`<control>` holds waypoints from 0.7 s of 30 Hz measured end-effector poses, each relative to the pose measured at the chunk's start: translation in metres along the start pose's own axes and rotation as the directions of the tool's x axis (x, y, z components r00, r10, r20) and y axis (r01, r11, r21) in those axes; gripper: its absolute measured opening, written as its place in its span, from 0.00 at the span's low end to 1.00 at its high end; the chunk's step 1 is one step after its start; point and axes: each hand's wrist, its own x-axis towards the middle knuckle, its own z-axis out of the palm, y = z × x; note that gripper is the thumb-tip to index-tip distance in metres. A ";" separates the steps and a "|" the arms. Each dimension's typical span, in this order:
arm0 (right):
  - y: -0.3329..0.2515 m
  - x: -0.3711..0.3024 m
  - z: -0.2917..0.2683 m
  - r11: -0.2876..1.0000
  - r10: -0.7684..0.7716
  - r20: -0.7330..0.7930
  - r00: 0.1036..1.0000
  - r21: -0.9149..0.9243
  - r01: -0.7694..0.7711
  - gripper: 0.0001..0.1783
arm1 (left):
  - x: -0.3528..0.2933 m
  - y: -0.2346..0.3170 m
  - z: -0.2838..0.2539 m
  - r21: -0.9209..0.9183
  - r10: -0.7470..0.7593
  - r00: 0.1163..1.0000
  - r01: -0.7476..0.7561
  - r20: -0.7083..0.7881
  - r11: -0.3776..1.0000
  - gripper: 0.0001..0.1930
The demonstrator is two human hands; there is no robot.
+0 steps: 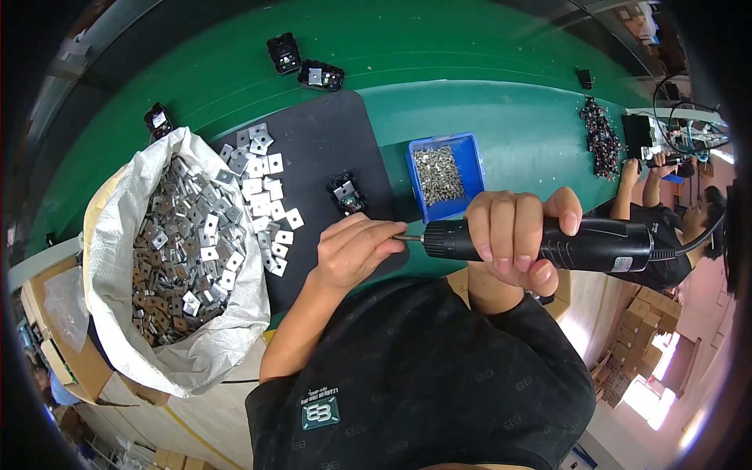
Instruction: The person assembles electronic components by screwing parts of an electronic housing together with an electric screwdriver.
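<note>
My right hand [517, 235] is wrapped around a black electric screwdriver [607, 247], held level with its bit [409, 237] pointing left. At the bit's end, my left hand [352, 251] has its thumb and fingers pinched together. Whatever sits between those fingertips is too small or hidden to make out. Just beyond my left hand, a black plastic housing [345, 194] with a metal plate and small parts inside lies on a dark mat [313, 133]. Loose square metal plates with holes [274, 207] are scattered over the mat's left part.
A white woven sack [251, 301] full of metal plates stands at left. Behind the screwdriver is a blue bin [476, 168] of screws. More black housings [283, 53] lie on the green bench [470, 47]. A pile of small dark parts [601, 137] and a co-worker [666, 227] are at right.
</note>
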 end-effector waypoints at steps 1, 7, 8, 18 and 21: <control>0.001 0.000 0.000 1.000 0.001 0.001 1.000 -0.005 -0.001 0.22 | 0.000 -0.001 0.000 0.000 -0.003 1.000 0.003 -0.002 1.000 0.14; 0.006 0.004 -0.003 0.999 0.029 -0.015 0.999 -0.012 -0.030 0.22 | 0.002 0.001 -0.002 -0.011 -0.059 0.998 0.060 0.038 0.998 0.08; 0.006 0.005 -0.003 0.999 0.031 -0.015 0.999 -0.012 -0.031 0.22 | 0.002 0.001 -0.002 -0.017 -0.069 0.997 0.070 0.038 0.997 0.09; 0.009 0.006 -0.003 0.999 0.029 -0.003 1.000 -0.033 -0.029 0.22 | 0.004 0.000 -0.005 0.005 -0.135 0.988 0.135 0.070 0.991 0.11; 0.010 0.005 -0.002 0.998 0.031 0.006 1.000 -0.050 -0.030 0.22 | 0.005 0.001 -0.008 -0.001 -0.134 0.988 0.135 0.074 0.991 0.11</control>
